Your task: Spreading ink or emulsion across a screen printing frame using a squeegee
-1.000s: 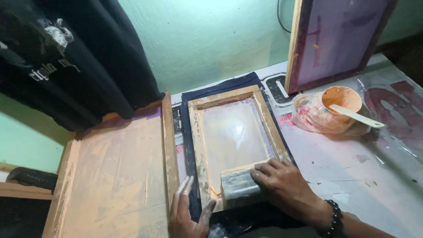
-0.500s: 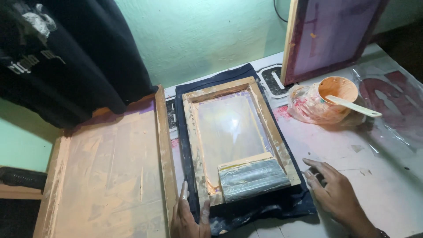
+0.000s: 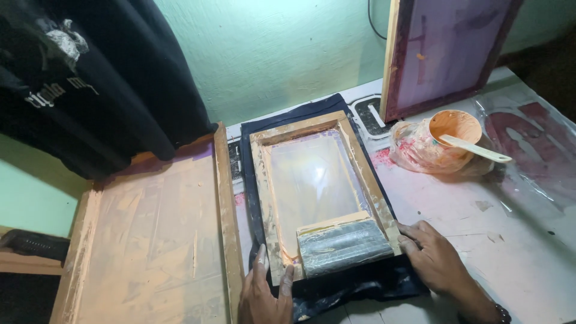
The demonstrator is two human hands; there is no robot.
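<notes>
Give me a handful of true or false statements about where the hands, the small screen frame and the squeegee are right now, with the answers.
1. The left hand rests at the near left corner of the small wooden screen frame. True.
2. The right hand grips the squeegee. False: it touches the frame's near right corner; the squeegee lies free on the screen.
3. The frame sits on dark cloth. True.
4. The cup of orange ink is empty of tools. False: a pale spatula rests in it.
</notes>
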